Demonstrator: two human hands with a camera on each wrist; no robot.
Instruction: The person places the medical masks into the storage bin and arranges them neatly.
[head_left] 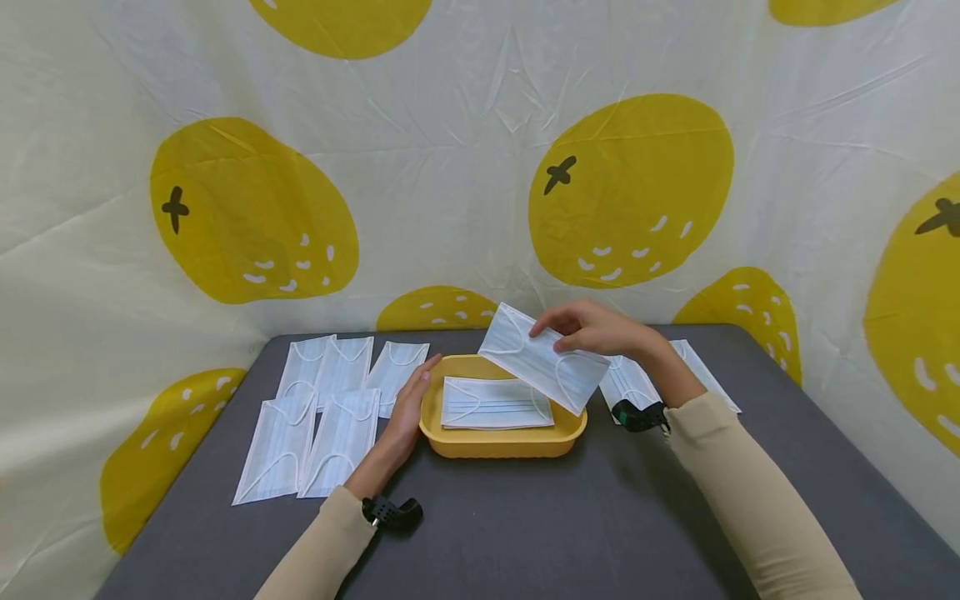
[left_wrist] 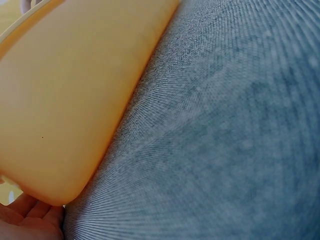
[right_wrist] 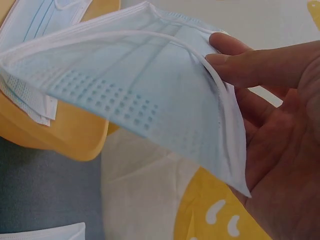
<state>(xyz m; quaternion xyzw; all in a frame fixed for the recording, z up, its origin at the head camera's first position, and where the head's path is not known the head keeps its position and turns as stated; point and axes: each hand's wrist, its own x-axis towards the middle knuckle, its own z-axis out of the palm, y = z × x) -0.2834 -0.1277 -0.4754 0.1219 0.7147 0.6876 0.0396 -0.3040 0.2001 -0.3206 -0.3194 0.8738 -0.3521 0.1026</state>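
My right hand (head_left: 596, 327) pinches a pale blue face mask (head_left: 525, 354) by its upper edge, tilted above the right part of a yellow plastic tray (head_left: 502, 447). Thumb and fingertips grip that mask's edge in the right wrist view, and a white ear loop (right_wrist: 165, 37) runs across it. Inside the tray lies a small pile of face masks (head_left: 491, 402), pleats and loops facing up. Against the tray's left side rests my left hand (head_left: 405, 412), fingers extended along the wall. The left wrist view shows its fingers (left_wrist: 37, 212) touching the tray's corner.
Several face masks (head_left: 281, 446) lie in two rows on the dark grey table (head_left: 495, 525) left of the tray. More masks (head_left: 628, 385) lie to the right, partly behind the right arm. A white curtain (head_left: 450, 167) with yellow fruit prints hangs behind.
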